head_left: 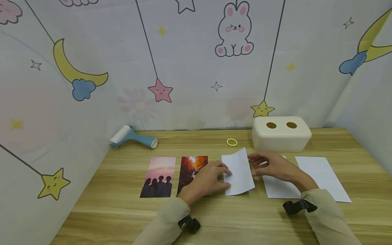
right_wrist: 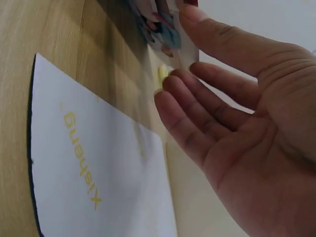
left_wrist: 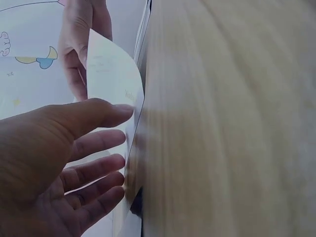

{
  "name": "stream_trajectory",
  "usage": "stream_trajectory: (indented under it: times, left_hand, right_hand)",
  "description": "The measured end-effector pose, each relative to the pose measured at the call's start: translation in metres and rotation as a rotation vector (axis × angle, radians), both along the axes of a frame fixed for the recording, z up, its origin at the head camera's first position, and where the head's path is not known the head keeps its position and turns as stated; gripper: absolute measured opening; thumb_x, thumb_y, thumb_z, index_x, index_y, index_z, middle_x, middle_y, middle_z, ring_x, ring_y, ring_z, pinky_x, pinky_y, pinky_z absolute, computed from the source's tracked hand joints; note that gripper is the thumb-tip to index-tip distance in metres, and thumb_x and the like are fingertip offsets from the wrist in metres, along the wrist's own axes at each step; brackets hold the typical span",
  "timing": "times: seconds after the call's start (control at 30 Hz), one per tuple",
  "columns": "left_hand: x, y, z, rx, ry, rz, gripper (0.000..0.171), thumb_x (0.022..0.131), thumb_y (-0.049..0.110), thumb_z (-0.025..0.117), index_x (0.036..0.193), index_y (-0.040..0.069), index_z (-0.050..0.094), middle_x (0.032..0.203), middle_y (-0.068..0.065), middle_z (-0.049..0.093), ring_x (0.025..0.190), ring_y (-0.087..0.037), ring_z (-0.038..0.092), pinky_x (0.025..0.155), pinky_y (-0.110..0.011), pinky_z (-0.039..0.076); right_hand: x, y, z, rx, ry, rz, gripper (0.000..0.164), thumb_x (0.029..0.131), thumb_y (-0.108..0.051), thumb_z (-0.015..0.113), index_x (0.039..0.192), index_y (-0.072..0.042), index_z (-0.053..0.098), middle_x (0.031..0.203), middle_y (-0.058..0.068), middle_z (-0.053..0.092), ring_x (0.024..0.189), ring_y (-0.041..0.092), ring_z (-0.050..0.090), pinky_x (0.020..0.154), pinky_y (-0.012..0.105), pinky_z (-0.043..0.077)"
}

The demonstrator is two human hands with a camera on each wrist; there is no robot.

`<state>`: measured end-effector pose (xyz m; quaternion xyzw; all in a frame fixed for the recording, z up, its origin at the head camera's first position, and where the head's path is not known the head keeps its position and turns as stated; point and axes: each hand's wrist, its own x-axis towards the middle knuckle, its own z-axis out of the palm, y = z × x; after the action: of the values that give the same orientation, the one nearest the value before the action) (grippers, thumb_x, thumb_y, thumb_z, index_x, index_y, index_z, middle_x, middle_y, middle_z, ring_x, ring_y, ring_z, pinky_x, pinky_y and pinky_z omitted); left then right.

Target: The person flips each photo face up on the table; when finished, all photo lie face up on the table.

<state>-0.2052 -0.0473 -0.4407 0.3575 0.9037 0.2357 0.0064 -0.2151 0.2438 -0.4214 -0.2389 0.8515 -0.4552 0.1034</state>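
Observation:
A white-backed photo print (head_left: 239, 173) lies face down in the middle of the row, its right side curled up off the table. My left hand (head_left: 209, 178) touches its left part with thumb and fingertips, the fingers loosely extended. At the raised right edge is my right hand (head_left: 275, 166), thumb and fingertips against the print. The right wrist view shows those fingers (right_wrist: 212, 106) fairly straight, thumb apart from them, and part of the colored picture side (right_wrist: 160, 24). Under my left forearm sits an autumn forest print (head_left: 193, 166), partly covered by the hand.
A sunset print (head_left: 157, 177) lies face up at the left. Two white-backed prints (head_left: 277, 187) (head_left: 323, 178) lie at the right. Behind stand a lint roller (head_left: 133, 136), a yellow ring (head_left: 231, 142) and a cream box (head_left: 281, 136) with two holes. Patterned cloth (head_left: 196, 68) encloses the table.

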Motion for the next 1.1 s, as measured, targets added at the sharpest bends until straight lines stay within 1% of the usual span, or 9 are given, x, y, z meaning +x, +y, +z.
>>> stream_trajectory:
  times: [0.13, 0.27, 0.33, 0.5, 0.6, 0.67, 0.83, 0.97, 1.1]
  left_hand:
    - [0.001, 0.002, -0.001, 0.029, -0.012, 0.028, 0.023, 0.095, 0.024, 0.082, 0.114, 0.012, 0.082, 0.121, -0.004, 0.070, 0.116, -0.023, 0.063, 0.103, -0.037, 0.051]
    - [0.000, 0.004, -0.001, 0.064, -0.062, 0.059, 0.021, 0.100, 0.028, 0.077, 0.114, 0.013, 0.083, 0.119, -0.002, 0.070, 0.113, -0.020, 0.063, 0.101, -0.037, 0.051]
    - [0.000, 0.005, -0.001, 0.099, -0.100, 0.074, 0.022, 0.103, 0.029, 0.073, 0.114, 0.013, 0.083, 0.118, -0.002, 0.071, 0.113, -0.019, 0.064, 0.100, -0.037, 0.052]
    - [-0.002, 0.005, -0.001, 0.196, -0.175, 0.103, 0.034, 0.109, 0.037, 0.061, 0.117, 0.011, 0.083, 0.115, -0.003, 0.072, 0.107, -0.017, 0.066, 0.093, -0.035, 0.054]
    - [-0.003, 0.005, 0.000, 0.223, -0.205, 0.122, 0.046, 0.111, 0.046, 0.053, 0.118, 0.011, 0.082, 0.115, -0.003, 0.073, 0.105, -0.016, 0.066, 0.089, -0.034, 0.054]
    - [-0.003, 0.006, 0.000, 0.229, -0.228, 0.138, 0.053, 0.111, 0.051, 0.048, 0.119, 0.011, 0.082, 0.116, -0.003, 0.073, 0.106, -0.017, 0.066, 0.090, -0.035, 0.054]
    - [-0.003, 0.008, 0.002, 0.233, -0.256, 0.165, 0.062, 0.110, 0.059, 0.044, 0.121, 0.010, 0.081, 0.117, -0.003, 0.074, 0.108, -0.017, 0.066, 0.092, -0.037, 0.054]
    - [-0.003, 0.009, 0.002, 0.239, -0.264, 0.178, 0.061, 0.110, 0.060, 0.045, 0.122, 0.013, 0.081, 0.118, -0.002, 0.074, 0.109, -0.017, 0.067, 0.092, -0.038, 0.054]
    - [-0.003, 0.009, 0.004, 0.246, -0.279, 0.182, 0.058, 0.109, 0.060, 0.047, 0.127, 0.015, 0.079, 0.121, -0.001, 0.074, 0.113, -0.018, 0.067, 0.093, -0.039, 0.054]
  right_hand:
    - [0.001, -0.004, 0.001, -0.043, -0.002, 0.018, 0.057, 0.092, -0.012, 0.085, 0.138, 0.010, 0.060, 0.135, 0.024, 0.065, 0.118, 0.038, 0.067, 0.097, 0.042, 0.057]
    - [0.001, -0.007, -0.001, -0.081, -0.004, 0.042, 0.059, 0.092, -0.010, 0.084, 0.141, 0.010, 0.058, 0.138, 0.026, 0.063, 0.122, 0.043, 0.064, 0.098, 0.043, 0.057]
    - [0.000, -0.009, -0.001, -0.096, -0.004, 0.054, 0.060, 0.093, -0.010, 0.084, 0.143, 0.009, 0.057, 0.139, 0.026, 0.062, 0.124, 0.043, 0.063, 0.099, 0.042, 0.056]
    - [0.000, -0.015, -0.002, -0.145, -0.019, 0.093, 0.063, 0.093, -0.008, 0.083, 0.147, 0.008, 0.053, 0.141, 0.027, 0.061, 0.127, 0.045, 0.062, 0.101, 0.047, 0.055]
    - [-0.001, -0.018, -0.003, -0.174, -0.039, 0.110, 0.065, 0.093, -0.006, 0.082, 0.149, 0.008, 0.051, 0.143, 0.029, 0.059, 0.128, 0.046, 0.061, 0.102, 0.049, 0.054]
    - [-0.001, -0.020, -0.004, -0.188, -0.045, 0.118, 0.067, 0.093, -0.006, 0.082, 0.150, 0.008, 0.050, 0.145, 0.029, 0.058, 0.129, 0.046, 0.060, 0.103, 0.049, 0.053]
    - [0.001, -0.026, -0.006, -0.212, -0.057, 0.134, 0.072, 0.092, -0.005, 0.082, 0.153, 0.007, 0.046, 0.148, 0.028, 0.055, 0.132, 0.045, 0.059, 0.106, 0.049, 0.051]
    - [0.003, -0.030, -0.006, -0.219, -0.080, 0.135, 0.077, 0.092, -0.008, 0.084, 0.155, 0.006, 0.044, 0.152, 0.027, 0.052, 0.134, 0.043, 0.058, 0.107, 0.046, 0.050]
    - [0.005, -0.035, -0.006, -0.225, -0.093, 0.148, 0.079, 0.090, -0.009, 0.086, 0.156, 0.005, 0.044, 0.157, 0.026, 0.047, 0.134, 0.042, 0.057, 0.107, 0.044, 0.051]
